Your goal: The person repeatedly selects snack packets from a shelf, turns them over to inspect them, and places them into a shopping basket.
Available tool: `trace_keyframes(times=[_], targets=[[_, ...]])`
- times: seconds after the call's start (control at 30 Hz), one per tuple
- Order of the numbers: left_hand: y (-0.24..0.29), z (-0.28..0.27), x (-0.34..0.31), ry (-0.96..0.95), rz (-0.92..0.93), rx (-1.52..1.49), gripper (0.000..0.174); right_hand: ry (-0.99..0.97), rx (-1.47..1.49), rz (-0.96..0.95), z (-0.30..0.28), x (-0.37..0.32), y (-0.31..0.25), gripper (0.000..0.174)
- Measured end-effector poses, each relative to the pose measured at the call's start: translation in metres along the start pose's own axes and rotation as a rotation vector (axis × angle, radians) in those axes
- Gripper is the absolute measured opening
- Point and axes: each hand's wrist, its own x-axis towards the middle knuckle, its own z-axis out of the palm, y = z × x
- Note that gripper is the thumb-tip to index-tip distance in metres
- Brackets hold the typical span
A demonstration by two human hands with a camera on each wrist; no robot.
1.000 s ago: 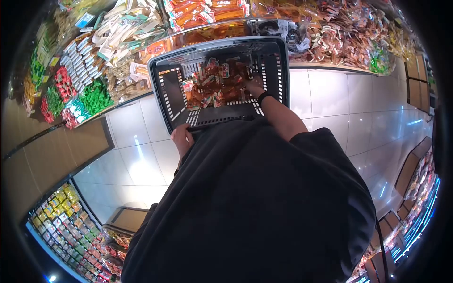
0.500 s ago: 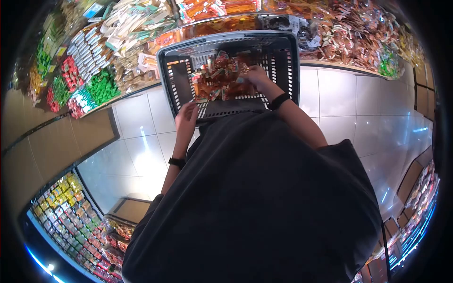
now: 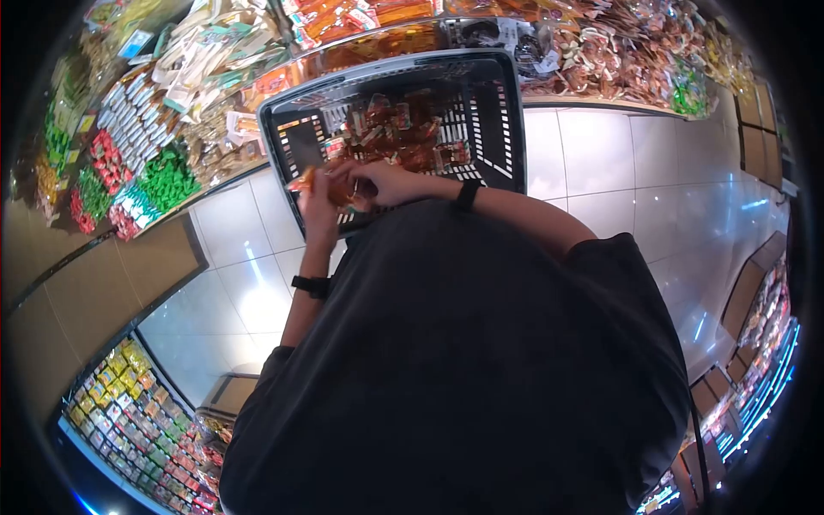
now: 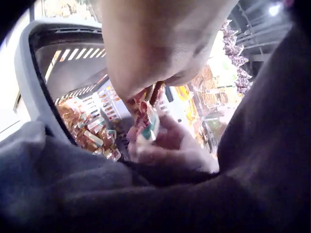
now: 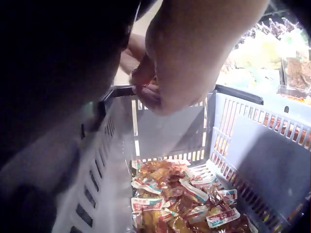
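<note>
Left hand (image 3: 316, 197), right hand (image 3: 388, 182) pinch packet (image 3: 343, 190); tiled floor (image 3: 592, 172).

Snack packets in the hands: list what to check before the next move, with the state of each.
1. Left hand grips the held snack packets: ok.
2. Right hand pinches the same bunch: ok.
3. Bunch sits above the shopping basket, near its front edge: ok.
4. Basket has room; loose packets cover only its floor: ok.
5. What supports the basket, as neither hand holds it: cannot tell.
6. Count of packets in the bunch: cannot tell.
</note>
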Motion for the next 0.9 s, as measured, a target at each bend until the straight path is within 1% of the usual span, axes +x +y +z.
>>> trace_keyframes(times=[0.07,0.1,0.13,0.2,0.27,0.3,0.33,0.4,0.43,0.47,0.53,0.57,0.6,0.67,0.7,0.73,0.8,0.83,0.87,0.9], targets=[[0.015,-0.016,0.007,0.023,0.106,-0.148,0.038,-0.161,-0.133,0.241,-0.004,-0.002,0.006,0.051],[0.030,-0.024,0.006,0.077,0.212,-0.015,0.037,-0.166,-0.236,0.210,-0.008,-0.004,0.018,0.051],[0.044,-0.033,0.005,0.133,0.319,0.116,0.036,-0.167,-0.235,0.220,-0.017,-0.008,0.032,0.051],[0.057,-0.060,0.008,0.293,0.472,0.254,0.034,0.118,-0.732,0.182,-0.042,-0.020,0.068,0.047],[0.063,-0.082,0.009,0.387,0.562,0.511,0.029,0.245,-0.712,0.376,-0.085,-0.031,0.125,0.051],[0.056,-0.095,0.013,0.454,0.526,0.593,0.026,0.187,-0.693,0.530,-0.100,-0.045,0.108,0.051],[0.046,-0.103,0.017,0.466,0.516,0.596,0.026,0.126,-0.673,0.680,-0.113,-0.056,0.087,0.051],[0.024,-0.117,0.027,0.569,0.540,0.855,0.025,0.148,-0.754,0.935,-0.114,-0.059,0.130,0.053],[0.015,-0.114,0.030,0.593,0.512,0.883,0.027,0.038,-0.819,0.920,-0.111,-0.060,0.139,0.052],[0.004,-0.111,0.032,0.573,0.511,0.841,0.027,0.033,-0.822,0.918,-0.109,-0.058,0.148,0.052],[-0.009,-0.102,0.031,0.522,0.444,0.803,0.028,0.084,-0.779,0.969,-0.092,-0.056,0.147,0.053],[-0.011,-0.094,0.026,0.469,0.393,0.697,0.028,0.215,-0.787,0.926,-0.085,-0.056,0.148,0.053],[-0.018,-0.091,0.028,0.501,0.443,0.676,0.026,0.207,-0.790,0.923,-0.085,-0.054,0.150,0.053],[-0.026,-0.092,0.030,0.504,0.423,0.571,0.025,0.043,-0.893,0.947,-0.085,-0.054,0.153,0.053],[-0.025,-0.090,0.029,0.505,0.422,0.572,0.025,0.108,-1.028,0.901,-0.080,-0.054,0.159,0.052],[-0.024,-0.088,0.029,0.508,0.429,0.554,0.024,0.107,-1.029,0.901,-0.084,-0.054,0.164,0.052],[-0.026,-0.086,0.028,0.511,0.431,0.533,0.024,0.096,-0.770,0.779,-0.092,-0.056,0.164,0.053],[-0.029,-0.087,0.029,0.525,0.433,0.519,0.024,0.037,-0.670,0.902,-0.098,-0.050,0.129,0.055],[-0.032,-0.087,0.030,0.539,0.436,0.506,0.024,0.036,-0.671,0.904,-0.100,-0.051,0.132,0.055],[-0.032,-0.086,0.030,0.539,0.435,0.505,0.024,0.163,-0.760,0.866,-0.102,-0.051,0.130,0.052]])
